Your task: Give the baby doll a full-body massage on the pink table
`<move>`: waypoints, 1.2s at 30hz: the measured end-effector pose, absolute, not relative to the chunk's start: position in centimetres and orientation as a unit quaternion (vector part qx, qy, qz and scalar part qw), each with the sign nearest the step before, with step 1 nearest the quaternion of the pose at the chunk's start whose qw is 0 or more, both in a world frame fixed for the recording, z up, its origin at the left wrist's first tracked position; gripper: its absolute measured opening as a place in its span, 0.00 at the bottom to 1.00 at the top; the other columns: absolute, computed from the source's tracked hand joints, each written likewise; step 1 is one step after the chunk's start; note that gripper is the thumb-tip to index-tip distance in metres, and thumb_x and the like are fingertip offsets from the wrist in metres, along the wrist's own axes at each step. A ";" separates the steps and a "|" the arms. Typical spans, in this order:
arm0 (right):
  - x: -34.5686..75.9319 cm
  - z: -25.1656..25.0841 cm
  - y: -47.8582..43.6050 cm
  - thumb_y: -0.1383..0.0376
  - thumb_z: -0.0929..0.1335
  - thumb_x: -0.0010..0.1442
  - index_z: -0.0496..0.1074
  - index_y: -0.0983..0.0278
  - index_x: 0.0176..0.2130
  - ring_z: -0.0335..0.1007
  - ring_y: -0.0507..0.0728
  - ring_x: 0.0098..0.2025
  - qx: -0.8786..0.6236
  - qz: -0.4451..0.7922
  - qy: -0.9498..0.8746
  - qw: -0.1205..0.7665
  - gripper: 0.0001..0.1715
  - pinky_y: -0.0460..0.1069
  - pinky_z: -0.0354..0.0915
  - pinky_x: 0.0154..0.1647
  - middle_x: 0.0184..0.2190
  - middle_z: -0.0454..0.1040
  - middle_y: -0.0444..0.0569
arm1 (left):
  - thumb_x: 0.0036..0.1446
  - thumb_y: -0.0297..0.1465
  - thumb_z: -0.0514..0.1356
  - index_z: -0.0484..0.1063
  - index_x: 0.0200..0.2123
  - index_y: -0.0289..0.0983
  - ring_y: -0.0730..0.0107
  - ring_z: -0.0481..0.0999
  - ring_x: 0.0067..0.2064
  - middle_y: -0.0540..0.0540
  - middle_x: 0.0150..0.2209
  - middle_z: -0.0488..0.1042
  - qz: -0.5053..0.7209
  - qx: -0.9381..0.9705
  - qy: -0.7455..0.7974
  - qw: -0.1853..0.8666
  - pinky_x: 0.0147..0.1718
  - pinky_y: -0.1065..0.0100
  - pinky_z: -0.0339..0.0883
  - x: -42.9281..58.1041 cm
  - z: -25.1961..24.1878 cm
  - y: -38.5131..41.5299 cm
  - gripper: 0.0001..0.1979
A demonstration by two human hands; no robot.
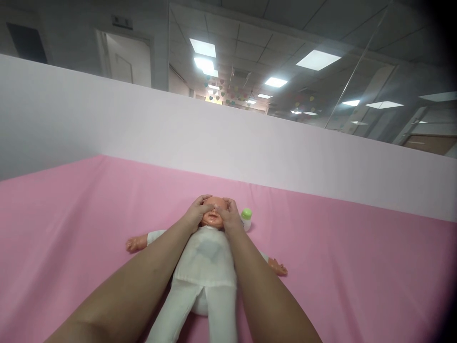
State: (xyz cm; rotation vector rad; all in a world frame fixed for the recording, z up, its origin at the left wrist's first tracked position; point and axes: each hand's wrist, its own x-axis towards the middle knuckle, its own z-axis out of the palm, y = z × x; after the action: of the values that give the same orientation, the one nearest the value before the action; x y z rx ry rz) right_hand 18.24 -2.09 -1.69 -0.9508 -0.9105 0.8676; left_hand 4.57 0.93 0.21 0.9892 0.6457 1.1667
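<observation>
A baby doll (207, 257) in white clothes lies on its back on a pink sheet (321, 247), its arms spread out to the sides. My left hand (195, 212) and my right hand (230, 213) cup the two sides of the doll's head (213, 219). Both thumbs lie across its face near the eyes, and the mouth shows below them. Just right of my right hand stands a small bottle (246, 220) with a green cap. My forearms pass over the doll's arms and partly hide them.
A white padded wall (228, 138) runs behind the pink sheet. Above it are glass panels, a doorway (130, 62) on the left and ceiling lights (317, 60).
</observation>
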 end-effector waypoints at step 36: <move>18.1 -3.5 0.3 0.55 0.67 0.59 0.78 0.60 0.45 0.76 0.60 0.49 -0.463 0.272 -0.419 0.733 0.19 0.53 0.69 0.54 0.45 0.82 0.47 | 0.55 0.49 0.65 0.73 0.57 0.36 0.49 0.78 0.57 0.36 0.57 0.78 0.569 0.516 0.314 0.557 0.58 0.53 0.70 4.0 -2.6 4.0 0.32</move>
State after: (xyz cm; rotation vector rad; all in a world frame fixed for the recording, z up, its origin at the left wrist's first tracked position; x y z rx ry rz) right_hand 18.12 0.28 -3.53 -1.0175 -0.9206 0.5977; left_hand 4.01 3.95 -2.63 1.2187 0.7400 1.3436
